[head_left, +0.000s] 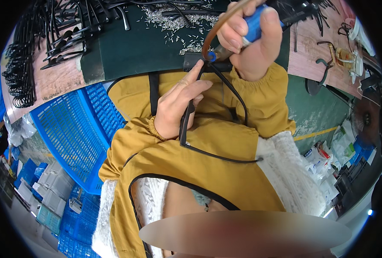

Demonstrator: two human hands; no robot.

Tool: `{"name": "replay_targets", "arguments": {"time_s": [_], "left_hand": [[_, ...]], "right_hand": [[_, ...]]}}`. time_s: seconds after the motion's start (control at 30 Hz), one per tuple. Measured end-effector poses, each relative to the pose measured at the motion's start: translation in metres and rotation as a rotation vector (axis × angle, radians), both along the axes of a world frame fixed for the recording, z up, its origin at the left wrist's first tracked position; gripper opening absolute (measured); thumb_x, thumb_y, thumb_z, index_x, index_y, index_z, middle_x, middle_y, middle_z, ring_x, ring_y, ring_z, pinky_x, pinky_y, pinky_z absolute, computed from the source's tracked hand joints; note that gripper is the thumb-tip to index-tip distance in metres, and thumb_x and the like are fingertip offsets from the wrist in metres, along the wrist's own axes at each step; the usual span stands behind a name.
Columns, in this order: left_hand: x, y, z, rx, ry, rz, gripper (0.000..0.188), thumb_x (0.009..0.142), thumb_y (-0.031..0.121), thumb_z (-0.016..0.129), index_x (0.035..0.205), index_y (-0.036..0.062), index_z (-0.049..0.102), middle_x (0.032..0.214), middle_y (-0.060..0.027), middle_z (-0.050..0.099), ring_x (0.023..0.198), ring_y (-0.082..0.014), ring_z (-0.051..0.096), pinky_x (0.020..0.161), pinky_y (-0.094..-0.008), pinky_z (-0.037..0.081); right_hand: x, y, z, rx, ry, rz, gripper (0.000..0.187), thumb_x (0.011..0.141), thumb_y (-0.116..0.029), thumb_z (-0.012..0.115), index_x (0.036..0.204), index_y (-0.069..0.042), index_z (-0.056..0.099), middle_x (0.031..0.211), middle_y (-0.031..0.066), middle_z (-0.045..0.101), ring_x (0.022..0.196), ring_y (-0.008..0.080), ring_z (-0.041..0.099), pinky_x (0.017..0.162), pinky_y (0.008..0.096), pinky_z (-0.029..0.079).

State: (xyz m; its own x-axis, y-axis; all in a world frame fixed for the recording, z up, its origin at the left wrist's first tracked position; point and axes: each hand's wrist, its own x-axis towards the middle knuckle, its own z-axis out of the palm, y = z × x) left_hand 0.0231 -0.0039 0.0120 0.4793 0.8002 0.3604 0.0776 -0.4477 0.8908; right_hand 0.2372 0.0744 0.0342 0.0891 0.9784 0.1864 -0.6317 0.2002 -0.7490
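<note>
My left hand (178,103) is closed around a black eyeglasses frame (183,132), its index finger stretched toward the bench edge. One temple runs low across the mustard apron, and the other arches off to the right. In my right hand (255,47) is a blue-and-black power screwdriver (253,26), gripped with fingers and thumb. A brown curved tube (212,36) bends down toward its blue tip (210,56). That tip meets the frame's upper end at a small black block (192,61) on the bench edge; the exact contact is too small to make out.
Loose small silver screws (167,21) are strewn over the dark green mat (118,49). Black eyeglass parts (21,64) stand in rows at the far left. A blue plastic basket (68,129) sits below the bench on my left. More glasses pieces (324,64) lie at right.
</note>
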Motion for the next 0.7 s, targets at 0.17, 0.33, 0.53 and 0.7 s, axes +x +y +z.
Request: {"name": "replay_targets", "arguments": {"time_s": [0.17,0.33,0.53,0.7], "left_hand": [[0.0,0.004,0.002,0.038,-0.028,-0.008,0.043,0.076,-0.021,0.059,0.115,-0.0035,0.067,0.13,-0.0329,0.064,0.105,-0.039,0.072,0.085,-0.0347,0.058],[-0.006,0.001,0.01,-0.015,0.035,-0.046,0.029,0.092,-0.007,0.05,0.116,-0.0028,0.065,0.137,-0.035,0.057,0.12,-0.0411,0.064,0.101,-0.0395,0.049],[-0.004,0.011,0.024,0.002,-0.051,0.113,0.029,0.084,-0.017,0.055,0.108,-0.0005,0.061,0.117,-0.0205,0.065,0.113,-0.0341,0.067,0.1,-0.0393,0.051],[-0.097,0.023,0.049,0.159,0.039,0.73,0.025,0.09,-0.004,0.053,0.113,0.0014,0.061,0.098,-0.0118,0.066,0.084,-0.0222,0.062,0.083,-0.0364,0.051]], "right_hand": [[0.003,0.004,-0.001,-0.032,0.362,0.163,0.029,0.1,-0.034,0.065,0.098,-0.009,0.053,0.074,0.0061,0.051,0.056,0.0191,0.05,0.049,0.0314,0.042],[0.005,-0.032,0.015,-0.014,0.276,0.191,0.045,0.103,-0.053,0.052,0.113,-0.009,0.051,0.079,-0.0006,0.049,0.06,0.0094,0.044,0.05,0.0244,0.034],[0.04,-0.039,0.03,-0.16,0.015,0.293,0.049,0.098,-0.047,0.066,0.116,-0.004,0.05,0.077,0.0009,0.046,0.057,0.0082,0.041,0.044,0.0205,0.031],[0.1,-0.025,0.022,-0.121,0.173,0.071,0.041,0.103,-0.044,0.058,0.119,-0.006,0.057,0.08,0.0005,0.046,0.062,0.0078,0.041,0.045,0.019,0.033]]}}
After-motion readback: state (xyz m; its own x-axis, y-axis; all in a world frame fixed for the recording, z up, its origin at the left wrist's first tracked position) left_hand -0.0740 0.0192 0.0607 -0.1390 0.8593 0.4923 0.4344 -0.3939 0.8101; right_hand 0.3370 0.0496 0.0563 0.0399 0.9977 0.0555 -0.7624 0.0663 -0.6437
